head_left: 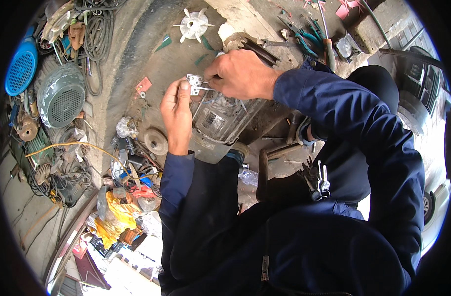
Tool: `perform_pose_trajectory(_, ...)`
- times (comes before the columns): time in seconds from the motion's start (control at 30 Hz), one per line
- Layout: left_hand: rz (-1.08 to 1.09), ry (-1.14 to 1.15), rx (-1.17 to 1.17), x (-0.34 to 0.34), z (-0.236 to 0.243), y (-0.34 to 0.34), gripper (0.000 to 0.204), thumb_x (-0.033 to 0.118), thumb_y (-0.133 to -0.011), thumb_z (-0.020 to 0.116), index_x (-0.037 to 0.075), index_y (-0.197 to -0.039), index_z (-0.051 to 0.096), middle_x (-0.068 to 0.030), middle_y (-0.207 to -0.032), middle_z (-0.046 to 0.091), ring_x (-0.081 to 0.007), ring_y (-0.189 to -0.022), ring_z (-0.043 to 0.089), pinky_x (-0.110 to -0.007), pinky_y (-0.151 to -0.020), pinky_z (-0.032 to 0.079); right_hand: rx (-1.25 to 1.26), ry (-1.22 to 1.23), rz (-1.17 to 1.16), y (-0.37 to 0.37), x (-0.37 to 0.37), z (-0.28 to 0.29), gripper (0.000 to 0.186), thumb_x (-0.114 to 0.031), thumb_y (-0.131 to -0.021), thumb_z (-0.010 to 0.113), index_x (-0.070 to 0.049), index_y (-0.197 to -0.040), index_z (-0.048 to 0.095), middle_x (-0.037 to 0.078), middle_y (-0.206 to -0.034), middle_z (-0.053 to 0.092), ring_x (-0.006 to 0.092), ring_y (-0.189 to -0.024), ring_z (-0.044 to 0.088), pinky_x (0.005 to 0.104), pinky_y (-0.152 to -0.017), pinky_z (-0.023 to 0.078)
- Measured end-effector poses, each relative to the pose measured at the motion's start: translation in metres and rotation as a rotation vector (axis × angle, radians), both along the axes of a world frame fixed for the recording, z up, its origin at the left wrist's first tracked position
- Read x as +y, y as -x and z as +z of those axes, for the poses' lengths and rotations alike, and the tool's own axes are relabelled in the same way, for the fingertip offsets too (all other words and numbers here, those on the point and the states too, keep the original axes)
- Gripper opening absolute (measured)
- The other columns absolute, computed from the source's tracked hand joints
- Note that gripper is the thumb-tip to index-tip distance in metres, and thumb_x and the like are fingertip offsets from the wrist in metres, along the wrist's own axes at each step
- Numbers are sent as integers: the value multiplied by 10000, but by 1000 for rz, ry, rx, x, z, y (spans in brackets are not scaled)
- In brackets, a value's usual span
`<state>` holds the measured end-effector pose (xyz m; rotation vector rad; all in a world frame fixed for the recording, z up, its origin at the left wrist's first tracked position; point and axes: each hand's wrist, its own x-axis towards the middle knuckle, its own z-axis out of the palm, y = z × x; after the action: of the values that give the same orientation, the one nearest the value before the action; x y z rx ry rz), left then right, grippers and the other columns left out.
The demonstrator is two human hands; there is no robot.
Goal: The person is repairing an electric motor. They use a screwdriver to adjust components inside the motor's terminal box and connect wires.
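Observation:
Between the thumb and fingers of my left hand (178, 116) is a small white terminal block (193, 86) with holes. Thin pale wires (207, 89) stick out from its right side toward my right hand (242, 74). That hand is closed, its fingertips pinched right beside the block; whether they grip a wire or a small tool is hidden. Below both hands lies a grey, greasy electric motor (218, 121) with a rectangular box on its side and loose wires at its top.
A pale fan wheel (194, 25) lies beyond the motor. Pliers (309, 37) and a screwdriver (329, 52) rest at the far right. Left are a grey fan cover (62, 96), a blue fan cover (21, 66), cables and scrap. Keys (316, 180) hang at my lap.

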<state>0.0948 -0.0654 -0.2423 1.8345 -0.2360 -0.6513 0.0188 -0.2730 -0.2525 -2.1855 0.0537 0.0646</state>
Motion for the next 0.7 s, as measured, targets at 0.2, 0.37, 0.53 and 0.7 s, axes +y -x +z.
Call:
perform_pose_trajectory(0.2,50,64,35,0,-3,1,305,203,-1099,546,-52,-1229,649,-95,-1080,713,-174,-934,688,-343,-845,565,30,-2,21,-2,-2,2,196,-200,-842,638,-171,-953,797,147,-874,749,369,-867,729,475,-747,577)
perform_pose_trajectory(0.37,2,-2,-38,0,0,3,298,197,-1096,559,-47,-1244,646,-82,-1111,704,-144,-955,673,-314,-842,563,15,-8,26,-1,-3,4,170,-204,-867,654,-148,-969,777,152,-859,742,380,-810,720,476,-738,581)
perform_pose_trajectory(0.53,-71,-34,-166,2,1,4,274,216,-1073,624,-22,-1199,671,-39,-1066,690,-96,-948,625,-275,-847,539,52,-1,40,-3,-4,3,207,-212,-849,644,-177,-977,802,133,-889,758,359,-877,734,469,-752,581)
perform_pose_trajectory(0.7,-72,-13,-155,3,-3,7,285,224,-1076,618,-22,-1214,660,-44,-1091,683,-101,-964,622,-284,-858,545,36,22,32,-2,-2,4,184,-210,-854,652,-164,-969,788,135,-882,753,364,-857,730,474,-741,581)
